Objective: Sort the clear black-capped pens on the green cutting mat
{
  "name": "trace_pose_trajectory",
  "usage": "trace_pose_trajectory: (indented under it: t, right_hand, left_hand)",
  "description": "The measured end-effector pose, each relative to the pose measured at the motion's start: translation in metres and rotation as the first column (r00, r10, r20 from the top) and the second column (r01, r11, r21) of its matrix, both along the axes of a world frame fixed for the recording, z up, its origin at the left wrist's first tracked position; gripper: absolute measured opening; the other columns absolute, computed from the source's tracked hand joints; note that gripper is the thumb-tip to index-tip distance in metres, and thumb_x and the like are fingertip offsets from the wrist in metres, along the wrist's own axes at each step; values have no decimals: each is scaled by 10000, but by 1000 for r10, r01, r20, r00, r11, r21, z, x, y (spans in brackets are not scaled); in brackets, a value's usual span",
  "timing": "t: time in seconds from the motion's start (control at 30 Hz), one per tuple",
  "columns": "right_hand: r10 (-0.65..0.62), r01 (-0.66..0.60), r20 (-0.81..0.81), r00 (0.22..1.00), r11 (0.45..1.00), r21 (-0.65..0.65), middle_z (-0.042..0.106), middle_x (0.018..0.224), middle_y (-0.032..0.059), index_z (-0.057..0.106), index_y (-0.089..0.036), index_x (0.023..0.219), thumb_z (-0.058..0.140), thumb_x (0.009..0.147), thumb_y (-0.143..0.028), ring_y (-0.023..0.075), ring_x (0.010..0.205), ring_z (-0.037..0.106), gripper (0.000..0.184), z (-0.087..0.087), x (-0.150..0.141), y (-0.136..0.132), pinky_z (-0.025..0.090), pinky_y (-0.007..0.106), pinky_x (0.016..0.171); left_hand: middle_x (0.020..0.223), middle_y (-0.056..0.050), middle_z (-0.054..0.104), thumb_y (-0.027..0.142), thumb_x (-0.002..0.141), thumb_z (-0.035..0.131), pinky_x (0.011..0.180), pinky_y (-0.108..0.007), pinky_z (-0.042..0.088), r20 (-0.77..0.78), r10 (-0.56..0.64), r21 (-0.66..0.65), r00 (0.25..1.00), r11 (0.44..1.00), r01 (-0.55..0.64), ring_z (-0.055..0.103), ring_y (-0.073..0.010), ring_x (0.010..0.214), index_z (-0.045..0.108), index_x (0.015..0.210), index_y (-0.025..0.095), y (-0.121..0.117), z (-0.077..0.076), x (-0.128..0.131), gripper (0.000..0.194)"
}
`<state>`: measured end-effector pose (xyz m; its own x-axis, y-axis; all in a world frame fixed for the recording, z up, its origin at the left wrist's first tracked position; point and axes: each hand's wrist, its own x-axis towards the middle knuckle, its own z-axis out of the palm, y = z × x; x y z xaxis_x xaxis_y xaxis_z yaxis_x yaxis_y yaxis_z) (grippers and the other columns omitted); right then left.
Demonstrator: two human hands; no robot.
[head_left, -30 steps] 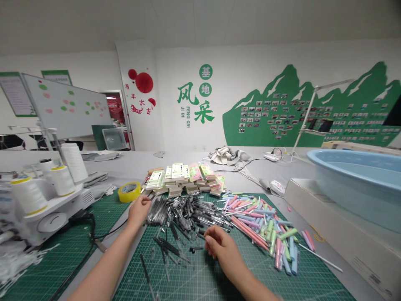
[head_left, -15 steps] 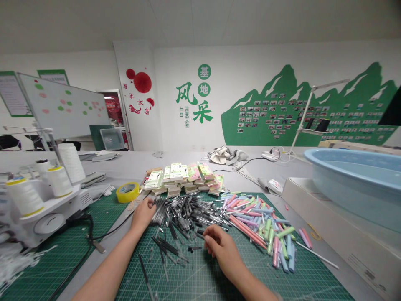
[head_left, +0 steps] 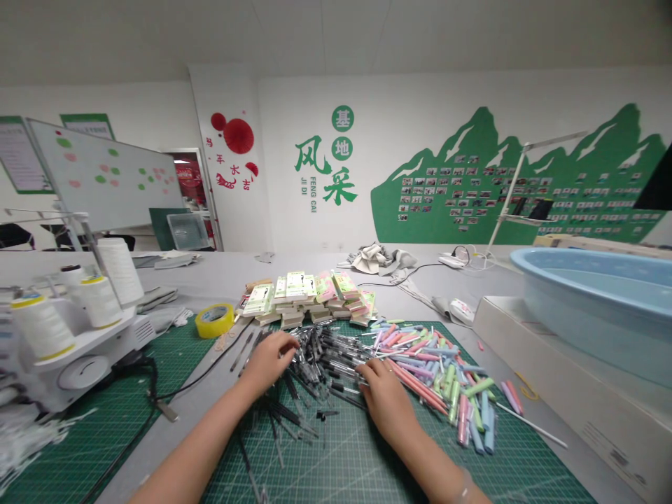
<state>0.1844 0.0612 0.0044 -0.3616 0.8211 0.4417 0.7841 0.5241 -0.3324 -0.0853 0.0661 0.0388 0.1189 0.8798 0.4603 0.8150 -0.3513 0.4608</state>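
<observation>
A heap of clear pens with black caps lies in the middle of the green cutting mat. My left hand reaches over the heap's left side, fingers curled down and bunched; what they hold, if anything, is hidden. At the heap's right edge, my right hand rests with bent fingers somewhat apart, the tips touching pens. Loose black pen parts are scattered between my forearms. Beside my right hand spreads a pile of pink, green, blue and purple tubes.
Behind the pens, small printed boxes are stacked. A roll of yellow tape lies at left, near a sewing machine with thread cones. On the right, a blue basin stands on a white box. A black cord crosses the table.
My left hand has moved right, over the pen heap, uncovering a few pens at its left. My right hand has moved forward and slightly right, up to the heap's edge.
</observation>
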Motion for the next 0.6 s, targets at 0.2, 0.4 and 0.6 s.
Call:
trace_pose_trajectory:
  t: [0.2, 0.4, 0.6]
  right_hand:
    - [-54, 50, 108, 993, 998, 41, 596, 946, 64, 588, -231, 943, 476, 787, -84, 233, 915, 513, 242, -6, -1, 5, 377, 316, 769]
    - [-82, 73, 148, 986, 995, 66, 592, 927, 70, 568, -207, 871, 496, 814, -135, 231, 889, 518, 117, -11, -4, 8, 372, 318, 755]
    - [-72, 64, 127, 989, 996, 66, 587, 907, 68, 549, -204, 832, 470, 823, -122, 224, 856, 519, 115, -9, -7, 9, 371, 314, 728]
  left_hand:
    - [913, -14, 601, 212, 744, 581, 783, -252, 393, -109, -381, -203, 918, 913, 354, 543, -178, 884, 650, 930, 263, -22, 0, 42, 205]
    - [929, 2, 586, 174, 713, 613, 743, -227, 385, -211, -422, -300, 882, 887, 352, 547, -172, 872, 634, 927, 268, -24, 0, 37, 234]
    - [979, 0, 562, 128, 724, 579, 743, -231, 367, -303, -383, -251, 873, 916, 314, 538, -174, 898, 589, 936, 273, -22, -4, 38, 257]
